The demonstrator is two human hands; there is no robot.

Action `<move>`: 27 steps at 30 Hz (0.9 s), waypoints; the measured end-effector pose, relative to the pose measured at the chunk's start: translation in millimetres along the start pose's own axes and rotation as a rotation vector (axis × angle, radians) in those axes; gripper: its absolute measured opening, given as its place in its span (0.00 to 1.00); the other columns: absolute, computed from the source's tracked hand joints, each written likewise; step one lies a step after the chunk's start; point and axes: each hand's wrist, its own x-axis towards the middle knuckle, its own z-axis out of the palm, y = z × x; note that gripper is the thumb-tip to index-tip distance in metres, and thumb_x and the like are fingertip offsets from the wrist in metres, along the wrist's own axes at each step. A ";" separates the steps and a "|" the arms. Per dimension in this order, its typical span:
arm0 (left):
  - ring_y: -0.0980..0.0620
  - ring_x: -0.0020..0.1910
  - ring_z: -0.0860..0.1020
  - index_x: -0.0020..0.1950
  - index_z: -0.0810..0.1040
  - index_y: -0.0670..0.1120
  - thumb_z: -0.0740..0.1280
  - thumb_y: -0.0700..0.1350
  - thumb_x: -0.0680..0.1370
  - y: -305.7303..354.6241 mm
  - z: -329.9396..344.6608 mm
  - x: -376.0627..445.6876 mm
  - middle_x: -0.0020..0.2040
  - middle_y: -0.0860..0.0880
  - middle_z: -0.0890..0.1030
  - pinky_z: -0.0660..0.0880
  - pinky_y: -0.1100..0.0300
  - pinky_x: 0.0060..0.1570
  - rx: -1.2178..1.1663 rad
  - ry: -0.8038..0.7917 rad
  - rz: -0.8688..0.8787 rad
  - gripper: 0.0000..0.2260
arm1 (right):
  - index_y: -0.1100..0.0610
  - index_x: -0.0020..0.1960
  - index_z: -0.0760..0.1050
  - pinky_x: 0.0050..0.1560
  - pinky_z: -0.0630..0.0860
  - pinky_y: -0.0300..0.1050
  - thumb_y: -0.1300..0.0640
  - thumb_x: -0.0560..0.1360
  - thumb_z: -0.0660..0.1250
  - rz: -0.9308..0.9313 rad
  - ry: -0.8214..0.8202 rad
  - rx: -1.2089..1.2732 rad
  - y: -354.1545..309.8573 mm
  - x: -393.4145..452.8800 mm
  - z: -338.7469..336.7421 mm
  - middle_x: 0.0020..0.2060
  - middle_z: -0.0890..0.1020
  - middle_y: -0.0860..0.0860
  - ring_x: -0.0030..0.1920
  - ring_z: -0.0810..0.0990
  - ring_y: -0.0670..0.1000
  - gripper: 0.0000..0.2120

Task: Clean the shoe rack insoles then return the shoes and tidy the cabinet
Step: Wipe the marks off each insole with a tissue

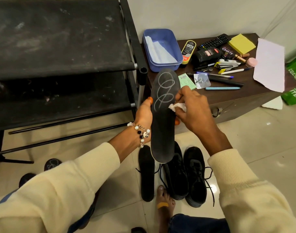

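My left hand (144, 113) grips a black insole (162, 132) by its left edge and holds it upright; white looping lines mark its upper half. My right hand (192, 110) pinches a small white tissue (228, 106) against the insole's right side. A second black insole (146, 174) lies on the tiled floor below. Two black laced shoes (186, 175) stand beside it. The black fabric shoe rack (60, 47) stands at the left, dusty, with nothing on its shelves.
A low brown cabinet (236, 101) at the right carries a blue tub (160, 49) with tissues, shoe polish bottles (206, 56), a remote, pens, yellow sticky notes and a sheet of paper. A green bag (295, 81) stands at the far right. My bare foot (165, 204) is near the shoes.
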 end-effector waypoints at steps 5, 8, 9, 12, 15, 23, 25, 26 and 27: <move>0.42 0.58 0.79 0.61 0.79 0.44 0.61 0.56 0.79 0.7 -2.7 2.4 0.57 0.42 0.82 0.72 0.46 0.65 0.001 0.023 0.036 0.20 | 0.56 0.52 0.70 0.45 0.74 0.44 0.63 0.71 0.70 -0.091 -0.006 0.103 -16.8 -3.7 9.8 0.47 0.78 0.54 0.46 0.77 0.52 0.13; 0.43 0.57 0.80 0.60 0.80 0.43 0.62 0.55 0.79 2.9 -3.3 2.4 0.55 0.42 0.83 0.73 0.47 0.64 -0.009 0.027 0.043 0.19 | 0.55 0.49 0.70 0.44 0.72 0.39 0.61 0.70 0.71 -0.180 -0.085 0.170 -21.7 -5.8 9.0 0.43 0.80 0.51 0.44 0.78 0.50 0.12; 0.42 0.57 0.80 0.61 0.80 0.43 0.62 0.55 0.79 3.0 -2.9 2.5 0.56 0.41 0.82 0.73 0.46 0.64 -0.004 0.023 0.040 0.20 | 0.54 0.49 0.70 0.44 0.71 0.38 0.62 0.70 0.71 -0.171 -0.086 0.165 -19.1 -4.8 6.7 0.43 0.80 0.51 0.45 0.78 0.50 0.12; 0.41 0.59 0.78 0.63 0.78 0.44 0.61 0.58 0.78 2.9 -1.1 0.5 0.58 0.41 0.81 0.72 0.44 0.64 0.010 0.013 0.012 0.22 | 0.55 0.52 0.71 0.45 0.73 0.41 0.63 0.71 0.70 -0.027 -0.016 0.100 -6.3 -0.7 2.0 0.48 0.78 0.53 0.48 0.76 0.51 0.12; 0.40 0.60 0.78 0.63 0.78 0.45 0.60 0.59 0.78 2.2 -0.2 -0.5 0.59 0.41 0.81 0.71 0.43 0.65 0.010 0.015 0.008 0.23 | 0.55 0.55 0.70 0.45 0.71 0.43 0.63 0.73 0.68 0.061 0.031 -0.002 -3.5 0.5 5.7 0.53 0.75 0.56 0.49 0.73 0.51 0.13; 0.45 0.47 0.80 0.64 0.78 0.41 0.60 0.55 0.79 9.0 -1.7 -7.4 0.48 0.43 0.82 0.76 0.52 0.55 -0.037 0.006 0.012 0.22 | 0.55 0.54 0.78 0.49 0.68 0.40 0.61 0.73 0.69 -0.170 -0.095 0.017 -15.0 -3.8 5.1 0.47 0.80 0.53 0.49 0.76 0.52 0.10; 0.44 0.51 0.80 0.63 0.78 0.42 0.60 0.56 0.79 9.3 1.0 -11.0 0.54 0.42 0.82 0.78 0.52 0.53 -0.043 -0.015 -0.015 0.22 | 0.54 0.56 0.79 0.52 0.68 0.41 0.60 0.75 0.68 -0.158 -0.105 -0.061 -12.0 -2.4 6.6 0.52 0.80 0.53 0.53 0.75 0.52 0.11; 0.43 0.54 0.80 0.64 0.78 0.43 0.60 0.57 0.79 9.2 2.2 -10.5 0.57 0.41 0.82 0.77 0.50 0.56 -0.022 0.002 -0.009 0.22 | 0.54 0.57 0.79 0.53 0.67 0.41 0.60 0.75 0.67 -0.160 -0.100 -0.089 -11.0 -2.1 8.5 0.54 0.80 0.53 0.55 0.74 0.52 0.11; 0.43 0.57 0.79 0.65 0.76 0.43 0.60 0.57 0.79 8.8 2.4 -7.8 0.59 0.41 0.81 0.76 0.48 0.60 0.028 0.041 0.010 0.22 | 0.55 0.57 0.79 0.53 0.66 0.40 0.60 0.76 0.66 -0.168 -0.091 -0.109 -10.9 -1.7 10.9 0.54 0.80 0.53 0.56 0.74 0.53 0.11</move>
